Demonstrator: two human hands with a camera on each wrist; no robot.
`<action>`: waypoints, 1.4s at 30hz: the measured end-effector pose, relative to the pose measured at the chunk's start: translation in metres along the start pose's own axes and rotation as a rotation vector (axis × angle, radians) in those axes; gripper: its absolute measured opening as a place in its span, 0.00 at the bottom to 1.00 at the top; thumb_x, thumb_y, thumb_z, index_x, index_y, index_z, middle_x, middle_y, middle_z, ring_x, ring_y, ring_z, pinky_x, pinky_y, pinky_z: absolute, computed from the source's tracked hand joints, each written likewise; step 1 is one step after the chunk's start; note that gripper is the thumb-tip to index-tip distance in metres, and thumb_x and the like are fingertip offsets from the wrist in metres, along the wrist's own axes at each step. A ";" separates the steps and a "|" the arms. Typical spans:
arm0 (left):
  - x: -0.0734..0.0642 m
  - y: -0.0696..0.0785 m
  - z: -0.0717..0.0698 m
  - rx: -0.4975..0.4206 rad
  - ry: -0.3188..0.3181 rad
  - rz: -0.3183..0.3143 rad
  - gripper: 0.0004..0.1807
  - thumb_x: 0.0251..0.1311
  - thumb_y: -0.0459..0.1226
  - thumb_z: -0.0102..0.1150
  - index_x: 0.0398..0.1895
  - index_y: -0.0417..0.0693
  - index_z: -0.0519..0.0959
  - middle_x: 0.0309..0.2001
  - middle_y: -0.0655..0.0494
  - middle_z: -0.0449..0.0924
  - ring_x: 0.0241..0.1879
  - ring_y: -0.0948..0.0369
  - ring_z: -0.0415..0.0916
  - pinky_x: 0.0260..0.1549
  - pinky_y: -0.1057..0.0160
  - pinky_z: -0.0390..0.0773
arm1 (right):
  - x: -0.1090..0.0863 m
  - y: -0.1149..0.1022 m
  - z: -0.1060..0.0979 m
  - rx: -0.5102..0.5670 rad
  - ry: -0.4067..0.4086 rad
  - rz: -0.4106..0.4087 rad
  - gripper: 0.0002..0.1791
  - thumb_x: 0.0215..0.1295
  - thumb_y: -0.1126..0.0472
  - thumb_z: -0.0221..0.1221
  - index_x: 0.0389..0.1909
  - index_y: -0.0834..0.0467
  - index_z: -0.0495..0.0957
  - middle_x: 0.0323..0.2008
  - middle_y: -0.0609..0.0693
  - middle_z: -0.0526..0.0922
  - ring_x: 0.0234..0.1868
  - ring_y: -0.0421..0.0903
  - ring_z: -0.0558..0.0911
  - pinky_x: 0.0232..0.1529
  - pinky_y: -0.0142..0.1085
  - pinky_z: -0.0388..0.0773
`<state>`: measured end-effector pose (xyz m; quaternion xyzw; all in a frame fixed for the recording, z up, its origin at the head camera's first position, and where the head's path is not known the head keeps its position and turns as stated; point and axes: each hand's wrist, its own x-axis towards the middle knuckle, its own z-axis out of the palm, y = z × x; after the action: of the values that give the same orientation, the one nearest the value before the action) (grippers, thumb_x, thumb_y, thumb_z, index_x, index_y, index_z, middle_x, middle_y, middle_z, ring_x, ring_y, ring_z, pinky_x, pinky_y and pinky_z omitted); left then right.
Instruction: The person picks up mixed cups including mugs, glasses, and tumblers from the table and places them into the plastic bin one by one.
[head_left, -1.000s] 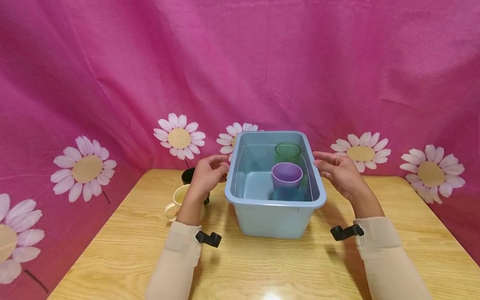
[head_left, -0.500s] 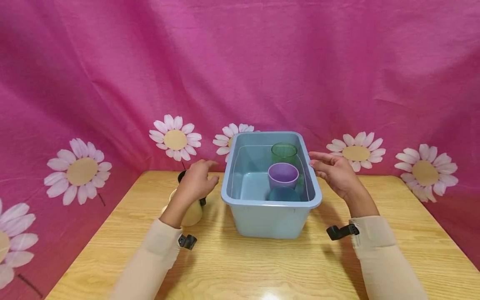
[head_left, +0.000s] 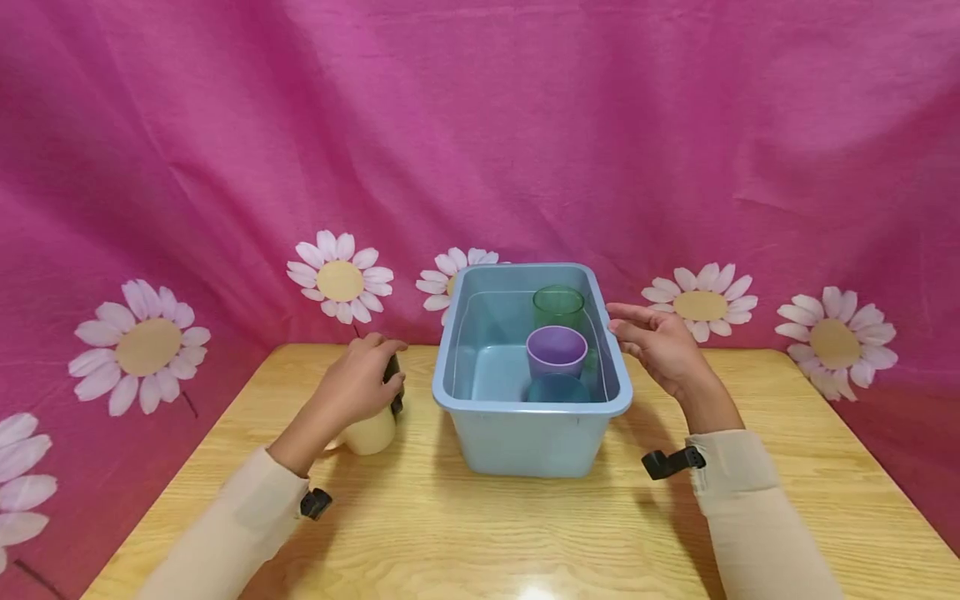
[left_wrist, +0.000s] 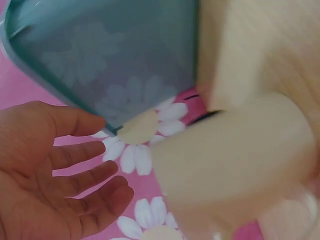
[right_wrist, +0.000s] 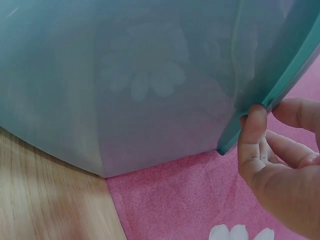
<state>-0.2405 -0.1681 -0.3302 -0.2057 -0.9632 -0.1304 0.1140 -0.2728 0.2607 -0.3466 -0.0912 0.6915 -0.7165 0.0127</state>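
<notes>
A blue plastic tub point(head_left: 534, 442) stands on the table; inside are a green see-through cup point(head_left: 558, 307), a purple cup point(head_left: 557, 348) and a teal round thing point(head_left: 558, 389). At its right side my right hand point(head_left: 663, 350) pinches the rim between thumb point(right_wrist: 253, 130) and forefinger. My left hand point(head_left: 360, 379) is spread, fingers loosely bent, over a cream mug point(head_left: 371, 435) and a black cup point(head_left: 392, 372) to the tub's left. The left wrist view has the mug point(left_wrist: 235, 165) beside those fingers, with nothing in them. Most of the black cup is hidden.
The wooden table point(head_left: 487, 533) reaches back to a pink cloth point(head_left: 480, 125) printed with white daisies. This cloth stands close behind the tub and along both sides.
My left hand has left the tub's left rim and moved left and down to the mug and black cup. The right hand stays at the rim; the whole view has shifted slightly.
</notes>
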 end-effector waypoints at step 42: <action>-0.028 -0.063 0.002 0.006 -0.210 0.097 0.40 0.44 0.43 0.83 0.65 0.49 0.78 0.60 0.36 0.73 0.52 0.39 0.67 0.46 0.45 0.72 | 0.000 0.003 0.004 0.057 0.032 -0.002 0.30 0.74 0.66 0.59 0.71 0.73 0.64 0.48 0.47 0.84 0.44 0.39 0.85 0.51 0.30 0.81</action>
<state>-0.2425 -0.2330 -0.3530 -0.2644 -0.9591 -0.0994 0.0194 -0.2724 0.2570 -0.3498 -0.0801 0.6707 -0.7374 0.0036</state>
